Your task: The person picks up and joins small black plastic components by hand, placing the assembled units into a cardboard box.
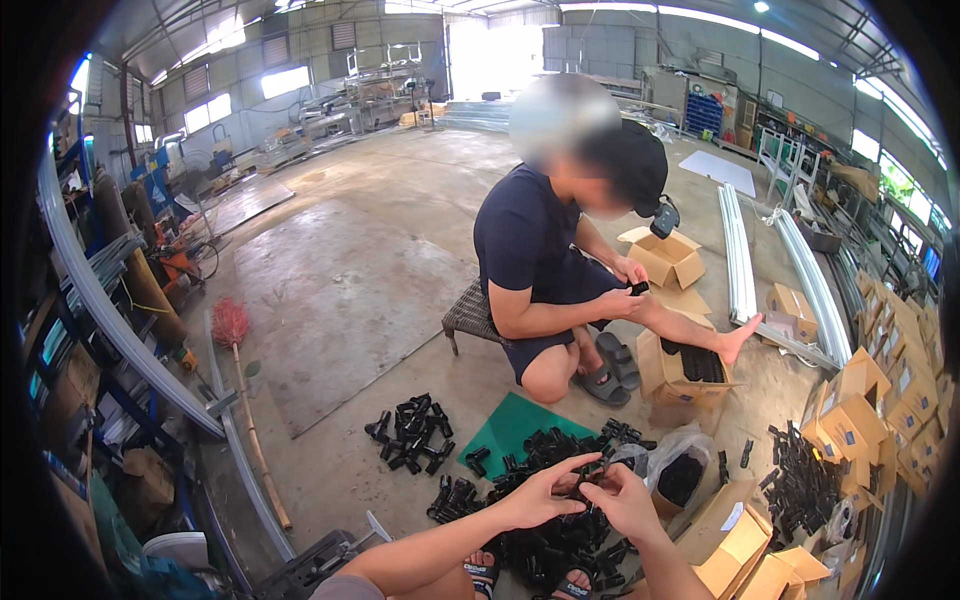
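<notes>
My left hand and my right hand meet over a heap of black tube fittings on the floor. Between my fingertips is a small black tube fitting, partly hidden by the fingers and hard to tell from the dark heap behind it. My left thumb and forefinger curve around it from the left; the right fingers pinch at it from the right. Beneath the heap's far side lies a green sheet. A smaller group of black fittings lies to the left.
Opposite me, a person in dark clothes sits on a low woven stool, handling a small black part. A carton of black parts, a plastic bag and open cartons stand right. A broom lies left.
</notes>
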`<state>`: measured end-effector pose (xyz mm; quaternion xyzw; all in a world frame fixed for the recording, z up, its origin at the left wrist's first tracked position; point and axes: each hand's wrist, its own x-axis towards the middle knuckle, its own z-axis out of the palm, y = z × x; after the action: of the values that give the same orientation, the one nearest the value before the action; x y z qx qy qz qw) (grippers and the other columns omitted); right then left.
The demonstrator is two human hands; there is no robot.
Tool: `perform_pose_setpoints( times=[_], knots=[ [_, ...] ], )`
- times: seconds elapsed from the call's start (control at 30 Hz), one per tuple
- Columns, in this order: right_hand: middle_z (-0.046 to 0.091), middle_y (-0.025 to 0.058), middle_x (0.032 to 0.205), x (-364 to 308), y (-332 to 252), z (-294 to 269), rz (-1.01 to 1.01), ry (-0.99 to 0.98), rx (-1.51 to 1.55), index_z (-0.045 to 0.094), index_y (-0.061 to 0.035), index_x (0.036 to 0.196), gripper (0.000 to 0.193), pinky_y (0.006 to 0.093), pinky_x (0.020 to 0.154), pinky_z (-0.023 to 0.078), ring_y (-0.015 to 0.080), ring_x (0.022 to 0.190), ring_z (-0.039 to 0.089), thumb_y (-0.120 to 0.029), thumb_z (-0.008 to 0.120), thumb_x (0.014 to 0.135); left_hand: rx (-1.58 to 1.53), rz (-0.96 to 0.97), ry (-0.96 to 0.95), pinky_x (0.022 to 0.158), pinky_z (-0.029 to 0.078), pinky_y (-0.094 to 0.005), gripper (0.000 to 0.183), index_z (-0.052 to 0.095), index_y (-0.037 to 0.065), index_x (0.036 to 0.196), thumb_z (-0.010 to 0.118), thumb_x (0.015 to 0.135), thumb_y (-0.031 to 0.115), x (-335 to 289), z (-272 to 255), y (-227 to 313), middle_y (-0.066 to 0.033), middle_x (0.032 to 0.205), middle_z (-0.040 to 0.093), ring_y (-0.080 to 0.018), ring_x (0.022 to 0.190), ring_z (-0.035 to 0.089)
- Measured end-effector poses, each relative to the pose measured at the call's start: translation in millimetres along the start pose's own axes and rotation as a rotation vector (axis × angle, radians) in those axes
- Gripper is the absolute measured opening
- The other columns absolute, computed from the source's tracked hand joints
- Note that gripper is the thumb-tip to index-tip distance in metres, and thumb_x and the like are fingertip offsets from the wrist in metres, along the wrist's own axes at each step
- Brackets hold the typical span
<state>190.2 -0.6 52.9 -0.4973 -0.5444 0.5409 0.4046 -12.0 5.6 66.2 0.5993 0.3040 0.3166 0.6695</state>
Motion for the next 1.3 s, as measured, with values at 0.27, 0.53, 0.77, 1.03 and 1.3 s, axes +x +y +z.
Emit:
perform_pose_setpoints(
  times=[0.27, 0.53, 0.77, 1.03, 1.3],
  knots=[
    [0.072, 0.0143, 0.087, -2.8, -4.6, -17.0, -0.014, -0.110, -0.411, 0.066, 0.0037, 0.101, 0.045, 0.0330, 0.074, 0.054, 0.0208, 0.079, 0.069, -0.037, 0.079, 0.085, -0.057, -0.093, -0.110, 0.093, 0.050, -0.0297, 0.083, 0.030, 0.018, 0.159, 0.062, 0.088, -0.013, -0.5, -6.4, 2.4, -0.0069, 0.119, 0.063, -0.0140, 0.107, 0.060],
    [0.071, 0.0133, 0.085, -12.8, -10.0, -34.2, 0.055, -0.132, -0.418, 0.067, 0.0021, 0.101, 0.040, 0.0334, 0.073, 0.053, 0.0167, 0.079, 0.066, -0.033, 0.079, 0.086, 0.046, -0.045, -0.081, 0.089, 0.052, -0.0290, 0.083, 0.038, 0.018, 0.155, 0.068, 0.084, -0.012, 11.1, 6.8, -6.4, -0.0071, 0.109, 0.060, -0.0110, 0.096, 0.058],
    [0.068, 0.0104, 0.094, -18.5, -38.4, -16.0, -0.032, -0.112, -0.458, 0.064, 0.0015, 0.106, 0.041, 0.0325, 0.071, 0.052, 0.0177, 0.080, 0.065, -0.031, 0.080, 0.085, 0.000, -0.057, -0.029, 0.096, 0.054, -0.0320, 0.079, 0.038, 0.015, 0.153, 0.068, 0.085, -0.013, -3.8, 4.8, 6.7, -0.0083, 0.125, 0.063, -0.0151, 0.116, 0.061],
    [0.070, 0.0075, 0.098, -11.7, -23.5, -10.5, -0.093, 0.016, -0.010, 0.064, 0.0014, 0.120, 0.036, 0.0288, 0.081, 0.054, 0.0124, 0.088, 0.066, -0.016, 0.076, 0.090, 0.066, -0.052, -0.003, 0.094, 0.055, -0.0308, 0.083, 0.039, 0.014, 0.154, 0.073, 0.082, -0.011, -1.7, 2.7, 10.8, -0.0071, 0.121, 0.064, -0.0137, 0.110, 0.062],
    [0.073, 0.0101, 0.107, -6.8, -21.1, -16.6, -0.029, -0.040, 0.087, 0.064, 0.0041, 0.123, 0.038, 0.0278, 0.086, 0.055, 0.0125, 0.097, 0.069, -0.010, 0.076, 0.090, 0.079, -0.081, -0.032, 0.104, 0.052, -0.0355, 0.090, 0.029, 0.018, 0.159, 0.069, 0.085, -0.013, -1.6, 4.6, 10.8, -0.0089, 0.126, 0.064, -0.0145, 0.114, 0.061]
  ],
)
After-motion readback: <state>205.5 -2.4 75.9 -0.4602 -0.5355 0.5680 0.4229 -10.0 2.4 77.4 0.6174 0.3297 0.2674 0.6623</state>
